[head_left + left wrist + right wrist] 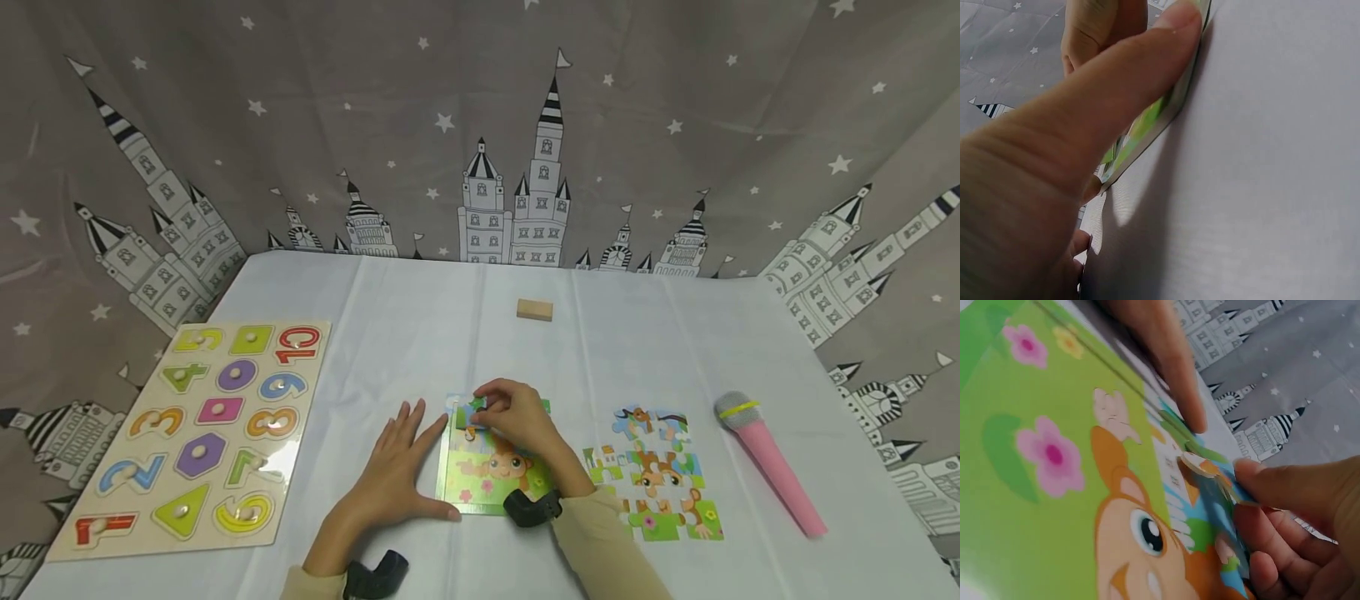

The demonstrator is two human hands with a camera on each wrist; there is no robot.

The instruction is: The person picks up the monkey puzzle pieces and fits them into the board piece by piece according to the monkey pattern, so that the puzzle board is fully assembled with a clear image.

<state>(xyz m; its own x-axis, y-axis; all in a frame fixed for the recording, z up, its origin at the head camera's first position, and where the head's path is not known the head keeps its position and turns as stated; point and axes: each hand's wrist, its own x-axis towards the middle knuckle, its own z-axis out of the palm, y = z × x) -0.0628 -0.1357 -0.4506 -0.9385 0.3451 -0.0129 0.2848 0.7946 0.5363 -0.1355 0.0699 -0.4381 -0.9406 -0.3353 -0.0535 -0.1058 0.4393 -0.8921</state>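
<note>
Backdrop: grey fabric printed with castles and white stars.
Tabletop: white cloth.
Number board: wooden peg puzzle on the left, its numerals and shapes seated.
Loose jigsaw pieces: monkey-picture pieces grouped right of the tray, several touching; by the look of it, nearly all the filling is left to do.
Jigsaw tray: monkey-printed tray between the hands; much of its printed base shows bare, though the far right part is hidden.
Left hand: spread flat, fingers apart, thumb at the tray's near left corner, forefinger at its left edge.
Right hand: thumb and fingers pinched together on one piece.
Microphone: pink toy one, far right.
Block: plain wooden, beyond the tray.
Held piece: blue-green jigsaw piece at the tray's far left corner, tilted, seemingly not yet seated.
</note>
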